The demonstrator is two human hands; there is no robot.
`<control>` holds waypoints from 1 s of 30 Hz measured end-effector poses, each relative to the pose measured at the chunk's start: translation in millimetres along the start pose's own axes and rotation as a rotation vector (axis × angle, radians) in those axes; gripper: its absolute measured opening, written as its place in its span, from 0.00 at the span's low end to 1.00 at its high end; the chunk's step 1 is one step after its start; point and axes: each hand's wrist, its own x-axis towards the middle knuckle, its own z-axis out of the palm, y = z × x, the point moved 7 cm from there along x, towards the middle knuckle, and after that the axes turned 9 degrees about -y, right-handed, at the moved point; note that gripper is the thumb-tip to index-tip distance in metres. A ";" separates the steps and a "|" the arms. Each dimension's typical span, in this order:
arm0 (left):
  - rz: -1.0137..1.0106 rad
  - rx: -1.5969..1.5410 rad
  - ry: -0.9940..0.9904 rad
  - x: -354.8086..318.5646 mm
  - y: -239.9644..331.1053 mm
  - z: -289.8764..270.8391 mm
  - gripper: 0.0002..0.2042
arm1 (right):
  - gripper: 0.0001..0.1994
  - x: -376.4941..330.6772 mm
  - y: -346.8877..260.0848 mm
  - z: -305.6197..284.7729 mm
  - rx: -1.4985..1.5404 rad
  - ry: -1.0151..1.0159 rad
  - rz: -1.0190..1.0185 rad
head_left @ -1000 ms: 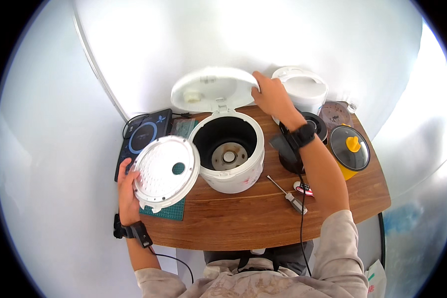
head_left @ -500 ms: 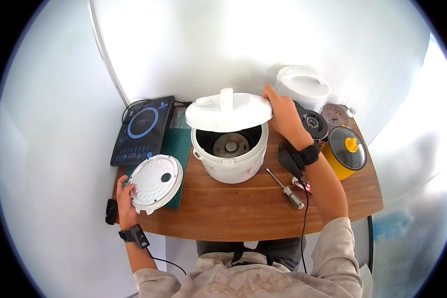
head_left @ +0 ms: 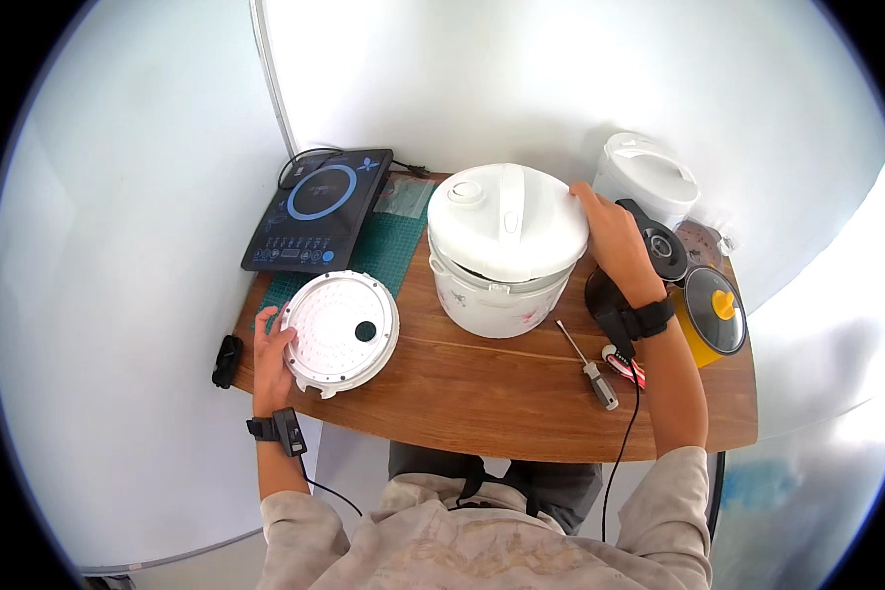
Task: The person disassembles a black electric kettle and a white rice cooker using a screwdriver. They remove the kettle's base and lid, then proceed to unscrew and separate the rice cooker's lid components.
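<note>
The wooden counter [head_left: 482, 393] carries everything, with the person's sleeves and forearms coming in from the lower edge. Largest on it is the white rice cooker [head_left: 501, 285], standing near the middle toward the back, its hinged lid [head_left: 506, 216] lowered almost flat over the body. The right hand [head_left: 610, 241] rests on the lid's right rim, fingers spread along the edge and thumb beneath, gripping the lid. To the left at the back lies a black induction hob [head_left: 317, 211] with a blue ring, partly over a green cutting mat [head_left: 388, 251]. Behind the right hand stands a white electric kettle [head_left: 649, 177], and further right a yellow pot with a dark glass lid [head_left: 715, 313]. At the front left corner, the round white perforated inner plate [head_left: 339, 332] lies tilted against the counter, partly on the mat; the left hand [head_left: 270, 359] holds it by its left rim, fingers curled around the edge. A screwdriver [head_left: 588, 362] lies just right of the cooker's base, apart from it, near the right wrist's black band [head_left: 649, 320]
</note>
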 end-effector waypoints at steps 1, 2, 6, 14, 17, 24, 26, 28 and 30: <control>-0.005 -0.004 0.008 -1.4 1.0 2.5 0.24 | 0.17 0.6 -1.5 0.2 -0.012 -0.007 -0.005; -0.011 -0.008 0.015 -3.1 0.4 3.4 0.24 | 0.18 1.0 -3.6 -0.2 -0.025 -0.015 -0.009; -0.048 0.048 -0.057 -3.7 -6.5 -0.8 0.24 | 0.18 2.6 -8.6 0.2 -0.057 -0.028 -0.028; -0.119 0.056 -0.125 -3.7 -15.6 18.5 0.21 | 0.20 0.7 -8.9 0.3 -0.085 -0.021 -0.031; -0.133 0.114 -0.147 0.2 -18.2 22.4 0.19 | 0.26 -0.7 -12.4 0.4 -0.071 -0.015 -0.075; -0.110 0.625 -0.152 20.7 -27.2 21.6 0.14 | 0.30 -11.2 -21.8 -4.8 -0.180 -0.104 -0.055; -0.091 0.801 -0.173 23.5 -26.9 23.0 0.12 | 0.31 -19.3 -23.8 -4.9 -0.251 -0.105 -0.064; -0.079 0.932 -0.200 24.1 -25.8 28.4 0.11 | 0.31 -29.0 -26.0 -5.8 -0.289 -0.101 -0.074; -0.077 1.016 -0.233 22.7 -25.1 33.3 0.11 | 0.31 -38.3 -32.5 -10.3 -0.296 -0.092 -0.085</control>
